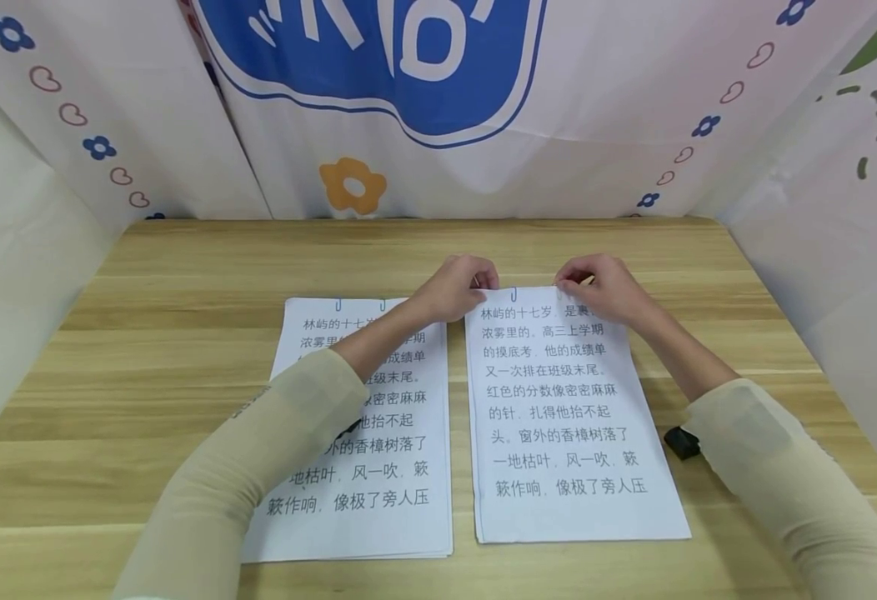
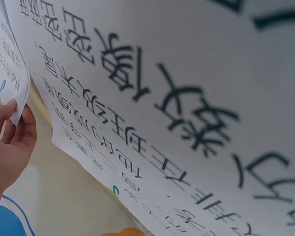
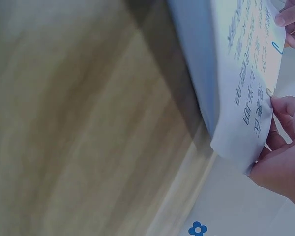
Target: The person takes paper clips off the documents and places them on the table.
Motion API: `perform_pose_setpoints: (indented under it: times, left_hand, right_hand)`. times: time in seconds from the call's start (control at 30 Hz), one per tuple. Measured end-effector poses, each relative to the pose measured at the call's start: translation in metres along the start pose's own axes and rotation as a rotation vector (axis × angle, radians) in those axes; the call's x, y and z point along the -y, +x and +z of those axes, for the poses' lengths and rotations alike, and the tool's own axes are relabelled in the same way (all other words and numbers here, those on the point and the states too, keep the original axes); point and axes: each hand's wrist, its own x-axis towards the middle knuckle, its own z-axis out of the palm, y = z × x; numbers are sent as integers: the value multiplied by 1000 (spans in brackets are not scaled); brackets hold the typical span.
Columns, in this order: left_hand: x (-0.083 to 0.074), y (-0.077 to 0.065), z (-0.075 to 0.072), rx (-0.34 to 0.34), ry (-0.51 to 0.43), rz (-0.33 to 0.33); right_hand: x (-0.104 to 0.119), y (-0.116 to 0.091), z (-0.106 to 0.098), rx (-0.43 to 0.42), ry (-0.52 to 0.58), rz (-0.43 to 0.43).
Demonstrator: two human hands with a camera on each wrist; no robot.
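both left fingers [image 1: 487, 267] and right fingers [image 1: 577, 265] pinch the right paper stack [image 1: 562, 425] (left sleeve [image 1: 258, 450] partly hiding the left stack [image 1: 393, 433]).

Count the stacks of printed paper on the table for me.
2. The left stack is partly covered by the left sleeve; the right stack lies beside it, top edge pinched by the left hand and right hand. No other stack shows.

Left paper stack [image 1: 392, 458] beside right paper stack [image 1: 562, 417]
Both: on table [image 1: 153, 333], lower centre of frame; paper clips [image 1: 513, 294] at top edges; backdrop [image 1: 573, 158] behind.
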Motion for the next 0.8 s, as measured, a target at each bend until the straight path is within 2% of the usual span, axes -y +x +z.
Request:
perform_pose_setpoints:
  times: [0.57, 0.8]
  left_hand:
    - [-1, 2, -1, -6, 1, 19]
    - [-1, 2, -1, -10, 0, 22]
  right_hand:
    - [2, 0, 0, -63, 45, 63]
    - [4, 0, -4, -37, -10, 9]
